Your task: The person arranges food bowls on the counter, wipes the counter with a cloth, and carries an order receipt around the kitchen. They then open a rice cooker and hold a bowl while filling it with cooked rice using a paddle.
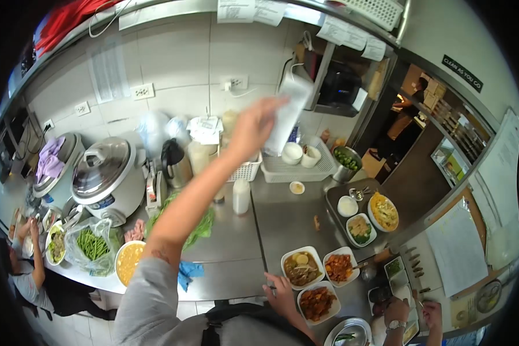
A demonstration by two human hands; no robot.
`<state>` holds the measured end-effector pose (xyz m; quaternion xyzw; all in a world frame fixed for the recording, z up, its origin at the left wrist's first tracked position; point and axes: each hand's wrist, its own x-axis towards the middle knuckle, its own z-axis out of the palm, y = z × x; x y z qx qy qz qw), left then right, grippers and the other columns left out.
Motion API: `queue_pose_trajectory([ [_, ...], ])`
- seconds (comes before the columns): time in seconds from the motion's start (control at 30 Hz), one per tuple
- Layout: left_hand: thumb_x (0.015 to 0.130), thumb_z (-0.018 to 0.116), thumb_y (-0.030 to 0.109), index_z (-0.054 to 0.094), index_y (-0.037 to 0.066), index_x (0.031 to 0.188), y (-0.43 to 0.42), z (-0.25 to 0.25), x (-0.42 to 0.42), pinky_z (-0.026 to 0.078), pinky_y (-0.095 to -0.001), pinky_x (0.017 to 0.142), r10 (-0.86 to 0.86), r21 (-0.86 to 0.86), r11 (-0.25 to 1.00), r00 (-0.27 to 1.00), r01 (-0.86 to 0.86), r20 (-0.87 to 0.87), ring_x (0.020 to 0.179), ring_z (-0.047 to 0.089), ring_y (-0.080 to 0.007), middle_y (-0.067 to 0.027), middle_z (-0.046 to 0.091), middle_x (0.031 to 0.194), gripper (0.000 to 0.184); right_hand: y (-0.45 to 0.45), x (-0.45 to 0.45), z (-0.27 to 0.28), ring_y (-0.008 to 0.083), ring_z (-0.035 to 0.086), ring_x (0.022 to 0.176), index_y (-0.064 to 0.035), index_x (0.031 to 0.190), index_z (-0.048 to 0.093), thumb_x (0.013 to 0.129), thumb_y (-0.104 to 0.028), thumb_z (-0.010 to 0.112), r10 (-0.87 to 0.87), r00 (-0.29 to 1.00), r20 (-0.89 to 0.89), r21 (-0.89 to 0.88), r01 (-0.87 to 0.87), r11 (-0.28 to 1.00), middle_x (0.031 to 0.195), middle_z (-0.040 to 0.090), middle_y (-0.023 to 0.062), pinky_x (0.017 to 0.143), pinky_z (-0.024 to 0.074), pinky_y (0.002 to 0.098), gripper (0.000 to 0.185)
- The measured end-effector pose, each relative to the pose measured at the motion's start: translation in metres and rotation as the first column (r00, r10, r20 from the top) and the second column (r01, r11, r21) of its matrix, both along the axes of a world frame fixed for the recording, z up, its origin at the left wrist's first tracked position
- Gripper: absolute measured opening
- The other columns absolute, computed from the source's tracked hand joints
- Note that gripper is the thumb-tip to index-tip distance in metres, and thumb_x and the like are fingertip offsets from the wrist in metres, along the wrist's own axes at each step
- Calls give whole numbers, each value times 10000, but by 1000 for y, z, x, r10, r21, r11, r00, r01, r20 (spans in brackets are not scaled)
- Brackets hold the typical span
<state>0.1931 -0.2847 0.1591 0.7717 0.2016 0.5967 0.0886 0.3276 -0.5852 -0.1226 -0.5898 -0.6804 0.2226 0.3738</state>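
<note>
My left hand (258,126) is raised across the counter toward the wall, its fingers pinching a long white paper slip (293,112) that is smeared by motion. Below the slip sit white cups (292,153) in a grey perforated tray. Low in the view, my right hand (283,295) hovers by the counter's front edge, fingers apart and nothing visible in them. It is nearest to a white bowl of brown stew with egg (301,267) and a white bowl of red-brown meat pieces (318,303). Another white bowl of red stew (341,267) stands beside them.
A tray (337,199) holds a baked dish (383,211) and bowls. A squeeze bottle (241,196), rice cooker (106,179), bag of green beans (92,245) and yellow soup bowl (128,262) stand leftward. Co-workers' hands (395,314) work at lower right and far left.
</note>
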Motion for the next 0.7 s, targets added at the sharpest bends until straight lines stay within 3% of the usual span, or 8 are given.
queue_pose_trajectory([
  [0.07, 785, 524, -70, 612, 159, 1236, 29, 60, 22, 485, -312, 828, 116, 216, 966, 985, -141, 124, 969, 629, -251, -139, 639, 1099, 514, 0, 10, -5, 326, 539, 1001, -76, 1208, 573, 844, -159, 621, -8, 1000, 18, 31, 7, 1000, 1040, 595, 156, 910, 416, 413, 376],
  [0.13, 779, 546, -7, 621, 171, 1230, 65, 105, 40, 491, -303, 782, 132, 316, 928, 968, -196, 213, 885, 640, -248, -132, 656, 1048, 491, 0, 22, -29, 327, 537, 999, -80, 1201, 581, 845, -161, 621, -4, 1000, 8, 48, 3, 999, 1038, 594, 150, 911, 414, 410, 367],
  [0.23, 748, 587, 69, 635, 155, 1214, 113, 132, 57, 493, -309, 741, 234, 111, 961, 959, -252, 158, 793, 641, -245, -140, 674, 984, 476, -5, 27, -23, 293, 572, 925, -78, 1200, 576, 834, -128, 641, -88, 995, -42, -35, 86, 996, 974, 603, 131, 840, 461, 378, 375],
  [0.33, 713, 623, 113, 648, 121, 1191, 132, 154, 63, 490, -312, 729, 297, 105, 945, 948, -309, 115, 750, 634, -232, -144, 686, 960, 479, -9, 33, -30, 268, 598, 865, -71, 1197, 572, 828, -85, 640, -138, 980, -143, -5, 139, 990, 930, 610, 114, 784, 485, 354, 376],
  [0.43, 708, 637, 132, 654, 102, 1182, 134, 187, 64, 491, -311, 757, 270, -192, 946, 962, -260, 29, 803, 646, -215, -157, 687, 1001, 476, -9, 38, -40, 248, 615, 834, -67, 1198, 568, 830, -60, 632, -131, 969, -209, 32, 141, 989, 905, 620, 104, 760, 496, 340, 373],
  [0.53, 725, 682, 178, 610, 115, 1246, 148, 194, 60, 490, -311, 786, 335, 91, 939, 942, -332, -27, 830, 643, -214, -163, 684, 1007, 530, -11, 33, -34, 234, 627, 823, -65, 1199, 569, 843, -61, 626, -139, 956, -258, -27, 136, 990, 896, 633, 108, 754, 502, 333, 361],
  [0.63, 766, 720, 320, 543, 114, 1315, 125, 166, 44, 485, -335, 826, 135, -51, 988, 977, -146, -167, 899, 627, -234, -169, 655, 1049, 613, -15, 29, -21, 226, 636, 806, -61, 1193, 577, 855, -66, 622, -139, 949, -282, -61, 127, 990, 887, 642, 115, 751, 507, 326, 341],
  [0.7, 762, 711, 425, 535, 82, 1304, 77, 124, 21, 500, -397, 841, 174, 135, 982, 906, -130, -387, 874, 651, -322, -206, 654, 1057, 666, -17, 27, -17, 217, 644, 815, -53, 1159, 603, 878, -84, 609, -158, 939, -305, -112, 129, 985, 910, 652, 127, 764, 509, 319, 283],
])
